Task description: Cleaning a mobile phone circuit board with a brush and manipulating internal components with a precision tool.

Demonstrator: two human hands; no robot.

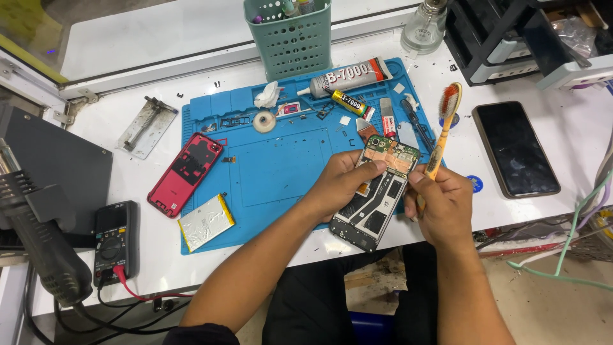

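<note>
My left hand (341,182) grips an opened phone (377,198) with its back off, circuit board and black inner parts exposed, held tilted over the front edge of the blue work mat (274,166). My right hand (444,204) holds a yellow toothbrush (445,124) by its handle, bristle end pointing up and away, while its thumb touches the phone's right edge. A red back cover (185,174) lies on the mat's left edge. A silver battery (205,222) rests at the mat's front left corner.
Glue tubes (348,76), tweezers and small parts sit at the mat's far side, behind them a green basket (290,35) and glass bottle (424,25). A dark phone (516,148) lies to the right. At left are a multimeter (115,239), a hot-air gun (38,236) and a metal holder (147,126).
</note>
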